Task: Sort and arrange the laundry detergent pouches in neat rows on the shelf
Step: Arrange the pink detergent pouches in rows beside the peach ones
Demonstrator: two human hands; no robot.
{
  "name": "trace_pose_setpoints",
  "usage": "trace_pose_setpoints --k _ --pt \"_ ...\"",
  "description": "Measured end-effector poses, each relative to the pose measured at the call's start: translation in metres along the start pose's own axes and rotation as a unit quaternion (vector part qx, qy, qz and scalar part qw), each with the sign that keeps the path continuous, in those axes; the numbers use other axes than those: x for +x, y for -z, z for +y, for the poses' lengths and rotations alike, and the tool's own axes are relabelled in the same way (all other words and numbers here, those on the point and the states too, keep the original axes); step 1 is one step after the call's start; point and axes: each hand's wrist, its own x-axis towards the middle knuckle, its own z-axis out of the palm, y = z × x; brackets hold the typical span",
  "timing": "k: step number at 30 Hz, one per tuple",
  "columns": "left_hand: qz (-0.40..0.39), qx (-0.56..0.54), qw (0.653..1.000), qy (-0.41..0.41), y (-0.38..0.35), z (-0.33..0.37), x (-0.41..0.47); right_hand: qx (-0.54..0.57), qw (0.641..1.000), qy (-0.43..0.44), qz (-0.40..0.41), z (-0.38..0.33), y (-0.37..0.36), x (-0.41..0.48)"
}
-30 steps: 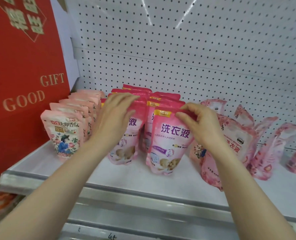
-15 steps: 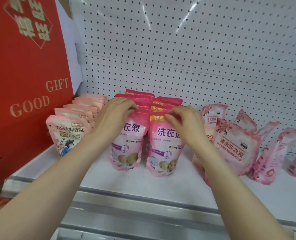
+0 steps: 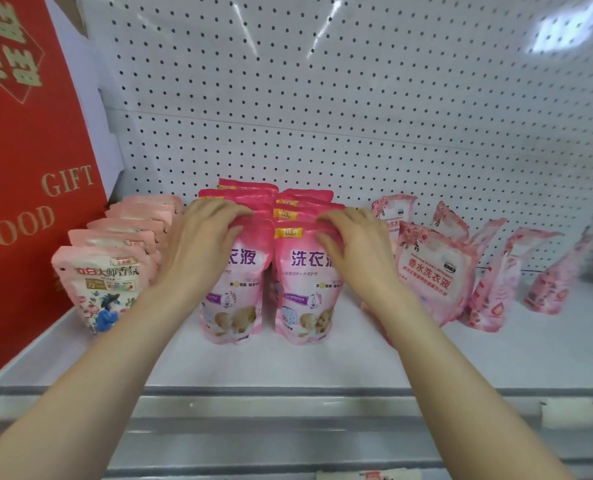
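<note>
1. Two rows of bright pink pouches stand upright side by side on the white shelf [image 3: 288, 362] and run back toward the pegboard wall [image 3: 323, 98]. The left front pouch [image 3: 234, 299] and right front pouch [image 3: 305, 296] face forward, almost touching.
2. The left hand [image 3: 205, 244] curls over the top of the left front pouch, with its fingers draped across the tops behind.
3. The right hand [image 3: 354, 247] grips the top of the right front pouch, hiding part of its purple lettering.
4. Further left, a file of paler pink pouches [image 3: 104, 282] stands beside a red gift box [image 3: 21, 168] (gold letters read "GOOD GIFT").
5. To the right, rose-patterned pouches [image 3: 433, 271] lean loosely — scattered, each at its own angle.
</note>
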Motion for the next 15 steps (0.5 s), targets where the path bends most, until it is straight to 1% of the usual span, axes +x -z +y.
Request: trace_pose_setpoints --k 5,8,11,13,15 --pt "0.049 -0.066 0.995 -0.048 -0.01 0.032 -0.018 -0.019 0.991 -0.019 0.13 0.028 0.022 -0.048" --pt "0.05 -0.117 0.99 -0.068 -0.026 0.065 -0.034 -0.004 0.978 -0.077 0.193 0.055 0.044 -0.086" --pt "0.028 -0.159 0.983 -0.087 -0.05 0.097 -0.048 0.006 0.96 -0.167 0.224 0.088 0.064 -0.118" --pt "-0.005 -0.182 0.979 -0.09 -0.068 0.118 -0.056 0.025 0.952 -0.2 0.232 0.11 0.072 -0.128" --pt "-0.043 -0.191 0.976 -0.09 -0.087 0.139 -0.062 0.087 0.946 -0.231 0.212 0.122 0.074 -0.127"
